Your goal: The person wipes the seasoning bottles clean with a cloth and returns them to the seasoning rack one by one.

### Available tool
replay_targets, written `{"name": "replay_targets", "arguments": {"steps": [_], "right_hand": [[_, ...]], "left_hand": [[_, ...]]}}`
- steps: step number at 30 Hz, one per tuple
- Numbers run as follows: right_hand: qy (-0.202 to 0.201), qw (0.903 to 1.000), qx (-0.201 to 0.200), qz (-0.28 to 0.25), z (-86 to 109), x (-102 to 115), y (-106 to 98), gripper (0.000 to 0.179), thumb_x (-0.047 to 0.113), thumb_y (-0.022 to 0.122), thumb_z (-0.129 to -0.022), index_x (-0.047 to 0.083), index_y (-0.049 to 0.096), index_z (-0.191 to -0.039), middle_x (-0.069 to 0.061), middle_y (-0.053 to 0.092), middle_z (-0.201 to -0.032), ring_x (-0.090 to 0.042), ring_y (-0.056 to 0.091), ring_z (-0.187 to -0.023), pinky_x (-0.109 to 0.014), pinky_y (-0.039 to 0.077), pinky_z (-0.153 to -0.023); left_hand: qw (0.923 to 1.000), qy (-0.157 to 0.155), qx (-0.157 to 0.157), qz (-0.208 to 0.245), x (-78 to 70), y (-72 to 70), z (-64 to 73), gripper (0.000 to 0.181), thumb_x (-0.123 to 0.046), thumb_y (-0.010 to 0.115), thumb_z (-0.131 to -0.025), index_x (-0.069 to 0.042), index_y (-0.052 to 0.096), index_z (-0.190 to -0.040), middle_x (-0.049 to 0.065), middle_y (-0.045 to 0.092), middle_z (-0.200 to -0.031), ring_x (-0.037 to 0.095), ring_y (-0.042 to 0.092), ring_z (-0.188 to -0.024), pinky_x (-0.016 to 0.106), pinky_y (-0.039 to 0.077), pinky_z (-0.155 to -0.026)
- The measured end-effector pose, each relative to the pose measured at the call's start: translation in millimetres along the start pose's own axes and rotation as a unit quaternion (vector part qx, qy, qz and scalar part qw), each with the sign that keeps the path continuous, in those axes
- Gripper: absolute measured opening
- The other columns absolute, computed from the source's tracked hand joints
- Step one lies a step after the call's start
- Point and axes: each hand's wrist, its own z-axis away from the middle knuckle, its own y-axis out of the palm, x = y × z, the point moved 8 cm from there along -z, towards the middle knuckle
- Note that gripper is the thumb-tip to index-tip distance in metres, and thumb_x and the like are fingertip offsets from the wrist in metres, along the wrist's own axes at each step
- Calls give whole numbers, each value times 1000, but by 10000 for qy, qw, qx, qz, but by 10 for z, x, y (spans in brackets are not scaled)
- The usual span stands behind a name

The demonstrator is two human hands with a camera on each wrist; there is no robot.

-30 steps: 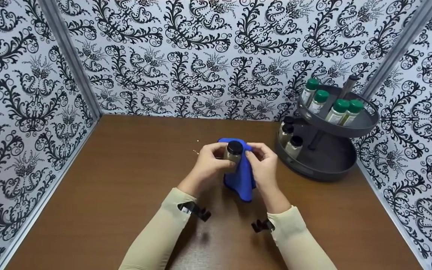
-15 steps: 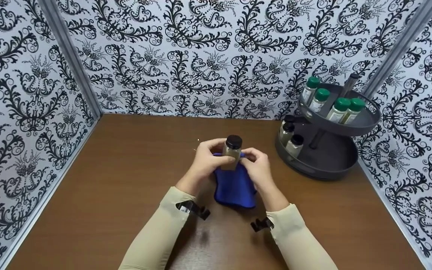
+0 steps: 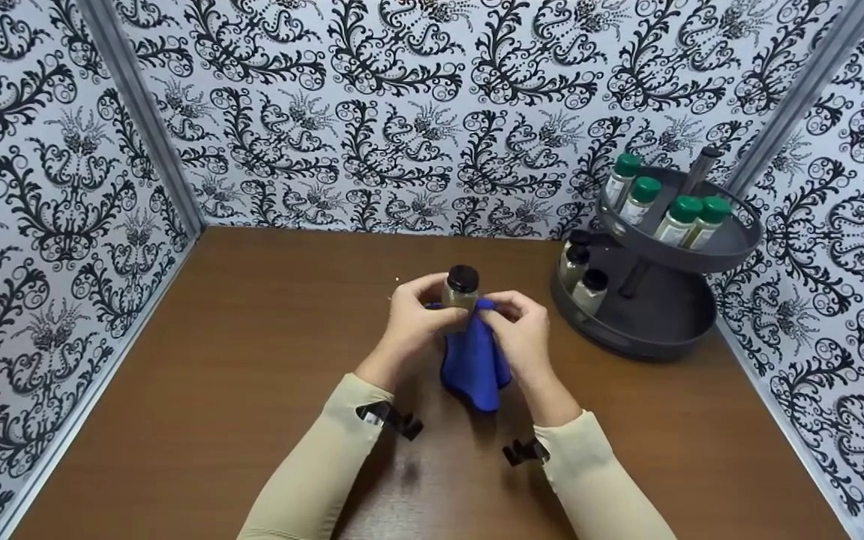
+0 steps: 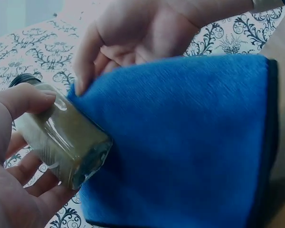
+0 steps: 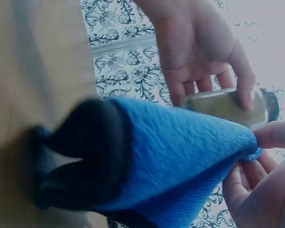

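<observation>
My left hand (image 3: 415, 319) grips a small glass spice jar (image 3: 461, 296) with a black lid, thumb on one side and fingers on the other. In the left wrist view the jar (image 4: 66, 130) is tilted and holds a tan-brown powder. My right hand (image 3: 522, 330) pinches a blue cloth (image 3: 471, 367) with dark edging near its top. The cloth hangs down between the hands, over the table. In the right wrist view the pinched cloth (image 5: 175, 152) covers part of the jar's base end (image 5: 218, 107).
A dark grey two-tier turntable rack (image 3: 638, 345) stands at the back right. Several green-capped jars (image 3: 678, 219) are on its upper tier, black-capped jars (image 3: 589, 291) on the lower. Patterned walls (image 3: 402, 112) border the brown table (image 3: 252, 315). Tiny light specks lie left of the jar.
My right hand moved left toward the jar, then back right a little. The cloth spread out below the jar, then gathered narrower again. The left hand keeps its hold on the jar.
</observation>
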Motion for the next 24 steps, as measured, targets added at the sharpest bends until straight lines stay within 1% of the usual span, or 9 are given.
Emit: {"name": "replay_targets", "arguments": {"steps": [4, 6, 9, 11, 14, 18, 21, 24], "right_hand": [[-365, 9978, -359, -415, 18, 102, -56, 18, -10, 73, -85, -11, 75, -103, 0, 77, -86, -7, 69, -76, -20, 57, -69], [-567, 9955, -512, -561, 23, 139, -84, 19, -12, 72, -85, -13, 74, -105, 1, 78, -88, -7, 71, -78, -20, 58, -73], [-761, 9924, -650, -720, 27, 168, -112, 20, -13, 71, -86, -15, 73, -106, 2, 78, -89, -7, 71, -80, -20, 57, -74], [-810, 9916, -702, -723, 26, 164, -131, 20, -13, 71, -86, -15, 72, -106, 3, 78, -89, -7, 70, -80, -19, 57, -74], [-786, 9919, -697, -709, 0, 127, -146, 20, -13, 70, -87, -15, 72, -107, 3, 78, -89, -7, 70, -80, -19, 56, -74], [-623, 9946, -502, -662, -58, 50, -116, 20, -15, 68, -88, -15, 72, -108, 4, 78, -88, -6, 71, -81, -18, 56, -74], [-412, 9972, -286, -555, -73, -17, -62, 20, -16, 66, -88, -14, 73, -106, 1, 78, -87, -6, 71, -81, -18, 56, -73], [-239, 9990, -119, -368, -55, -67, -6, 18, -15, 68, -88, -11, 75, -104, -8, 79, -88, -5, 70, -79, -19, 55, -72]], "left_hand": [[9995, -64, 164, -268, 56, 51, 1, 49, 0, 84, -72, -7, 78, -120, 6, 78, -99, 17, 71, -90, 29, 60, -81], [9989, -87, 256, -387, 87, 84, 11, 50, -1, 84, -72, -7, 78, -121, 5, 78, -98, 16, 71, -89, 28, 60, -81], [9980, -62, 383, -494, 114, 119, 31, 50, -3, 85, -71, -7, 78, -120, 4, 78, -97, 15, 71, -88, 27, 60, -79], [9975, -43, 513, -481, 122, 146, 48, 49, -4, 86, -72, -7, 79, -120, 4, 78, -96, 15, 71, -87, 28, 60, -79], [9963, -3, 745, -418, 108, 180, 59, 49, -3, 86, -71, -9, 79, -119, 3, 77, -96, 16, 70, -87, 29, 60, -79], [9952, 86, 927, -305, 34, 191, 44, 53, 1, 88, -69, -7, 79, -121, 3, 78, -100, 15, 69, -87, 29, 58, -79], [9954, 211, 881, -295, -43, 152, 29, 56, 2, 89, -69, -4, 78, -123, 8, 80, -105, 13, 70, -88, 28, 58, -80], [9966, 254, 772, -131, -76, 94, 18, 56, 3, 88, -70, -1, 76, -125, 11, 80, -106, 13, 71, -87, 27, 58, -80]]}}
